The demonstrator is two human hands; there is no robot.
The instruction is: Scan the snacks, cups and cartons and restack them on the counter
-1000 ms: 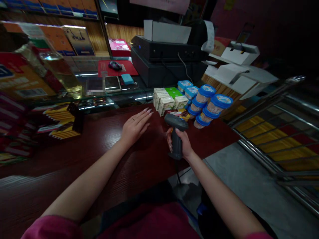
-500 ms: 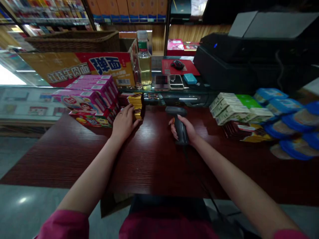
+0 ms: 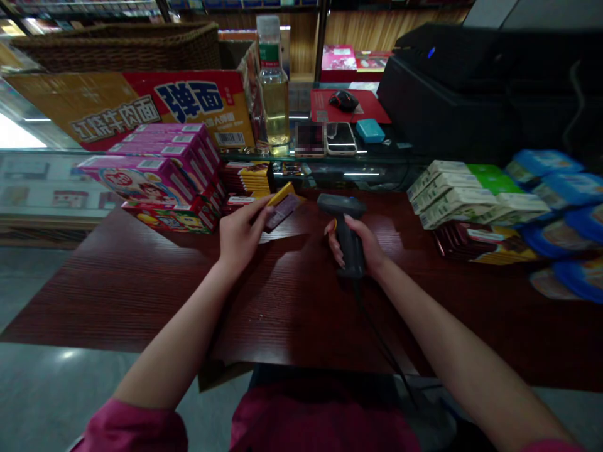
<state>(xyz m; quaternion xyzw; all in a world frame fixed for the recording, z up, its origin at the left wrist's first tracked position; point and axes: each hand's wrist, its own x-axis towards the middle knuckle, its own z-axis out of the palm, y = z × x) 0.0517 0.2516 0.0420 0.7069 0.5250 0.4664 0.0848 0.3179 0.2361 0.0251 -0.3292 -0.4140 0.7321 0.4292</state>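
Between the thumb and fingers of my left hand [image 3: 245, 229] is a thin packet with a yellow edge and a brownish-purple face [image 3: 284, 210], tilted up off the counter. Behind that hand sits a stack of similar brown and yellow packets [image 3: 247, 179], beside pink boxes [image 3: 157, 166] piled on red ones [image 3: 164, 216]. My right hand [image 3: 360, 248] is wrapped round the handle of a dark barcode scanner [image 3: 349, 242], whose head points toward the far side. Its cable runs down over the near edge of the counter.
On the right of the wooden counter [image 3: 292, 301] are white-green cartons [image 3: 471, 194], more brown-yellow packets [image 3: 480, 242] and blue-lidded tubs [image 3: 560, 232]. A bottle [image 3: 274, 94], phones, a mouse [image 3: 343, 100] and a large cardboard box [image 3: 141, 103] stand along the back.
My left hand has lifted one packet off the stack and brought it slightly right, tilting it. My right hand still holds the scanner. The whole view has shifted a little.
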